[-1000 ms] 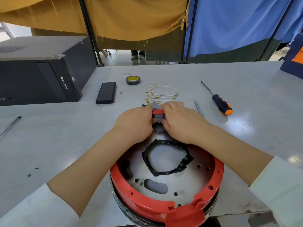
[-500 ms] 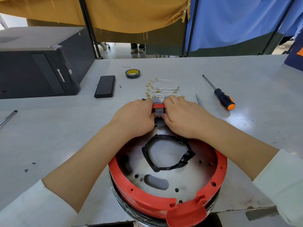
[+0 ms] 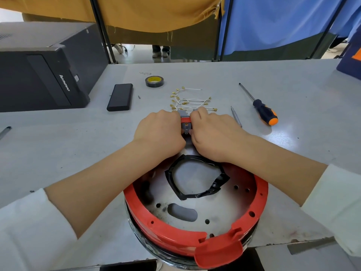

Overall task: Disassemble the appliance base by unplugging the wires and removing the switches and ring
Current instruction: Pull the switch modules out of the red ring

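Both hands, left hand [image 3: 160, 132] and right hand [image 3: 213, 133], pinch the small gray switch [image 3: 185, 125] at the far edge of the round red plastic ring [image 3: 172, 229]; loose white wires [image 3: 191, 101] lie just behind it.

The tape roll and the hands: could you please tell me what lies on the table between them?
In the head view, loose white wires with brass terminals lie between the tape roll and the left hand and right hand.
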### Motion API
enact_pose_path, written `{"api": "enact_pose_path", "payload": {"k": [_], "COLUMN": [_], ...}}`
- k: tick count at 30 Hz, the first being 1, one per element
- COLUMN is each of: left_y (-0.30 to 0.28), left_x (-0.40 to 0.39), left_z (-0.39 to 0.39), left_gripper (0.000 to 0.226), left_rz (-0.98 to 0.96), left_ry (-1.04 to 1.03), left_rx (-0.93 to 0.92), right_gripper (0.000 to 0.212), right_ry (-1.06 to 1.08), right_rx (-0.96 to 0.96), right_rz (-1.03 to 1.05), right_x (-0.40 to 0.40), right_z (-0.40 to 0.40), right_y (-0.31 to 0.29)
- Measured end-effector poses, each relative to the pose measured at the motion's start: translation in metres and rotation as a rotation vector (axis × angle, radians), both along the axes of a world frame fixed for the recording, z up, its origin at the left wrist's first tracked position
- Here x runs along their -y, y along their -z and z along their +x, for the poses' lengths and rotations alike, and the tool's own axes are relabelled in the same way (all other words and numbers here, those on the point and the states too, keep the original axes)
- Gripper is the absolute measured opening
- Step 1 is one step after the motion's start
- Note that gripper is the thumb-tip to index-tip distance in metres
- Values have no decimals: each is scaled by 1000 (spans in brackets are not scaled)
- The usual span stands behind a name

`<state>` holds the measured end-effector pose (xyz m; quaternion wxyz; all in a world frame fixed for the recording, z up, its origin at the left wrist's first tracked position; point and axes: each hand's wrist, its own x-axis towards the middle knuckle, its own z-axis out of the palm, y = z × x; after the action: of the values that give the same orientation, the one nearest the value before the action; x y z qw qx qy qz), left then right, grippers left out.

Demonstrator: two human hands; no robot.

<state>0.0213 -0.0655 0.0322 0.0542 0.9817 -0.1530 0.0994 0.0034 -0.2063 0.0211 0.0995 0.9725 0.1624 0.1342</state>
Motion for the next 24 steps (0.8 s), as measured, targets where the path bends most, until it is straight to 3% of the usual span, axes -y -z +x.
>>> {"api": "enact_pose_path", "payload": {"k": [9,19,24], "left_y": [-2,2,2], "left_x": [1,-7,-3], "left_z": [-5,-1,-3], "left_gripper": [13,15,9], "left_rz": [13,-17,9], "left_ry": [-16,107,50], "left_rx": [-8,-41,-26], "right_gripper": [27,29,28], "right_ry": [-10,-74,-49], "right_rx": [9,-5,2], "right_rz": [-12,39,53], "right_x": [0,7,4], "right_z": [-1,3,2], "right_y": [0,0,1]}}
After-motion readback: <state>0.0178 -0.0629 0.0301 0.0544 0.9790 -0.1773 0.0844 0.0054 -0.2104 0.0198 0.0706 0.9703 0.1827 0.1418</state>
